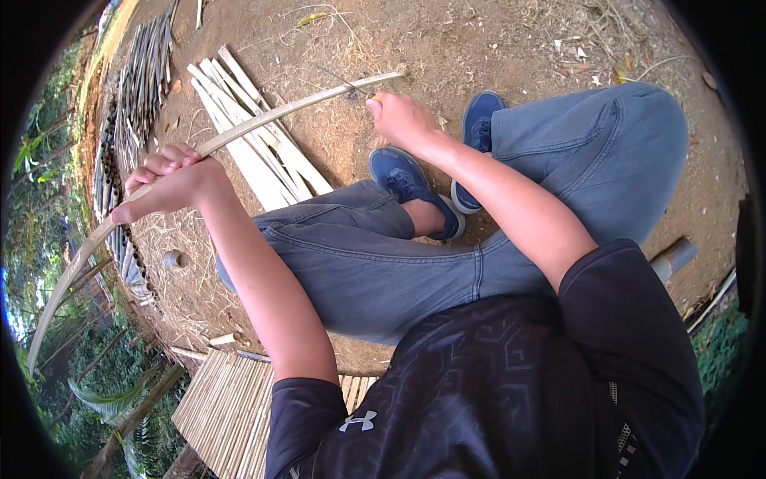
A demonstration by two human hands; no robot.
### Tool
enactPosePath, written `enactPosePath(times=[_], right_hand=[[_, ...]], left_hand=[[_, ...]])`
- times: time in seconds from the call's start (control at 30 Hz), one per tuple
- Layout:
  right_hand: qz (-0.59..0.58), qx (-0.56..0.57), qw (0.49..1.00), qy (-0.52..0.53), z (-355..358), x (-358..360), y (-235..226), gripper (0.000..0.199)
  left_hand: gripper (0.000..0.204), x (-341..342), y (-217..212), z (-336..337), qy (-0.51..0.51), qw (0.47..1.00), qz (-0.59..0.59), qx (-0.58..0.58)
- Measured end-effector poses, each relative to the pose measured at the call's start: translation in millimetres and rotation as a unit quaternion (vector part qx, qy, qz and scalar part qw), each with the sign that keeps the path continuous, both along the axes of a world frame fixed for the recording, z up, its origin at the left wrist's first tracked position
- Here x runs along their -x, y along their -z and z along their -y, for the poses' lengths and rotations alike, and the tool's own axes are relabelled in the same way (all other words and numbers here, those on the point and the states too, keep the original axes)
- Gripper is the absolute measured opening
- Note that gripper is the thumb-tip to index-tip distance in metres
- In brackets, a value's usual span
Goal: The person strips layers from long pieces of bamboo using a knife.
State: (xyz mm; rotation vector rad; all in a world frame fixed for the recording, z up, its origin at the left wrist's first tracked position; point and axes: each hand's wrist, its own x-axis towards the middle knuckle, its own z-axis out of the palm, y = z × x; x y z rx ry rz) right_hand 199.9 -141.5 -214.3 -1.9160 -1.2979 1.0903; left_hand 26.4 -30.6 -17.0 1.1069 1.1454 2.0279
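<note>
My left hand [171, 182] is closed around a long pale bamboo strip [263, 120], with the thumb lying along it. The strip slants from the lower left, past my hand, up to its tip near the top middle, and looks bowed in this wide picture. Close to that tip, my right hand [405, 121] is clenched on a thin knife, whose narrow dark blade [329, 73] points up and left and crosses the strip. My fingers hide most of the knife's handle. Whether the blade's edge bites into the strip is too small to tell.
Pale split bamboo strips [281, 169] lie in a pile on the dirt beyond my left forearm. Dark bamboo poles [144, 88] are stacked at far left. A short bamboo piece [175, 259], a slatted bamboo platform [227, 407] and a bamboo tube [677, 259] surround my bent legs [550, 160].
</note>
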Motion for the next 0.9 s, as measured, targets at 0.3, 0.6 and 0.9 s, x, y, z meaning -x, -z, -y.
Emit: enactPosePath(times=[0.3, 0.6, 0.9], right_hand=[[0.021, -0.004, 1.0, -0.019, -3.3, -3.0, -12.0, 0.035], [0.041, -0.049, 0.998, -0.003, 3.6, 10.7, -13.4, 0.032], [0.022, -0.002, 0.999, 0.032, -0.4, -2.8, 34.8, 0.033]], left_hand=[[0.076, -3.6, -5.6, -1.2, 0.005, 1.0, -0.006, 0.003], [0.077, -6.0, -3.3, 1.2, -0.006, 0.999, -0.03, -0.012], [0.078, -6.7, -4.4, -1.9, 0.003, 1.0, -0.008, 0.0]])
